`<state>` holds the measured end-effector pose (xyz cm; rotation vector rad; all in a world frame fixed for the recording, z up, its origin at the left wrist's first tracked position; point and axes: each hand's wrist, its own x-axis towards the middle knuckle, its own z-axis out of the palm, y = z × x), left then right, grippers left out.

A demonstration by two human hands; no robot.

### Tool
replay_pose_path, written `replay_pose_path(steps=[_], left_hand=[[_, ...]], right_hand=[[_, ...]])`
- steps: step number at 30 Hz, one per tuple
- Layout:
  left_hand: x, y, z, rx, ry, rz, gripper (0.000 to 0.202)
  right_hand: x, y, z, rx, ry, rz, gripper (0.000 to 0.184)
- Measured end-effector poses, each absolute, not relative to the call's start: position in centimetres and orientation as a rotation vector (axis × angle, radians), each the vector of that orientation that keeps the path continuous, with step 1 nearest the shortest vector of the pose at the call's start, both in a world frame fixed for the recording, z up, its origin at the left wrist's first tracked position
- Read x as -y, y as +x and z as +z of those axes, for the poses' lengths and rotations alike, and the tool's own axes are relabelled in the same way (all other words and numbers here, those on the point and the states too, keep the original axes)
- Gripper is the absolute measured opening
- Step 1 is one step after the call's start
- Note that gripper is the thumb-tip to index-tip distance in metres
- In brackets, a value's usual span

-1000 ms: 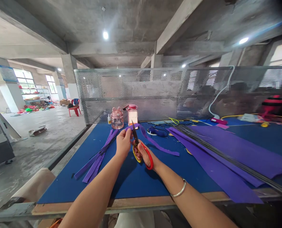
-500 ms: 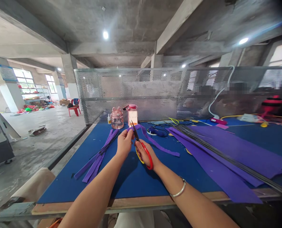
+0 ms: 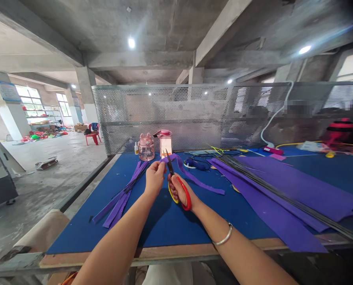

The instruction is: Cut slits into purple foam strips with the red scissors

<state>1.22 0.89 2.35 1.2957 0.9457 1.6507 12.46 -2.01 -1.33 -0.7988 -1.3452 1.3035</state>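
Observation:
My right hand [image 3: 179, 189] grips a pair of scissors [image 3: 186, 194] with one red and one yellow handle; the dark blades point away from me and stand slightly apart. Pinched in my left hand [image 3: 155, 174] is the end of a purple fabric strip [image 3: 198, 183], which passes by the blades and trails off to the right over the blue tabletop [image 3: 170, 229]. To the left of my left hand lie cut purple strips [image 3: 114, 209] with thin black rods [image 3: 132, 183] across them.
Large purple fabric sheets [image 3: 298, 190] and a bundle of long black rods [image 3: 268, 186] cover the right side. A pink bottle [image 3: 146, 148], a pink-lidded cup [image 3: 165, 142] and a small glue bottle [image 3: 136, 149] stand before the perforated metal screen [image 3: 170, 107]. A dark blue coiled cord [image 3: 196, 163] lies nearby.
The scissor blades have opened a little wider near the strip's end. Both hands stay in almost the same place.

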Motion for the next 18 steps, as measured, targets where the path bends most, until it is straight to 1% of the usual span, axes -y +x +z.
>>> replay_pose_path(steps=[3,7,13,18], left_hand=[[-1.00,1.30,2.21,-0.939,1.293,1.676,0.031],[-1.00,1.36,2.21,-0.937,1.278,1.699,0.031],[-0.58,1.34,2.57,-0.922,1.360,1.673,0.032],[-0.42,1.33,2.86,-0.938,1.349,1.651,0.031]], right_hand=[[1.95,12.42,-1.68,1.382,-0.753,1.263,0.070],[1.88,12.59,-2.07,1.445,-0.750,1.227,0.071],[1.88,12.52,-1.79,1.420,-0.749,1.224,0.064],[2.05,12.39,-1.51,1.415,-0.849,1.156,0.063]])
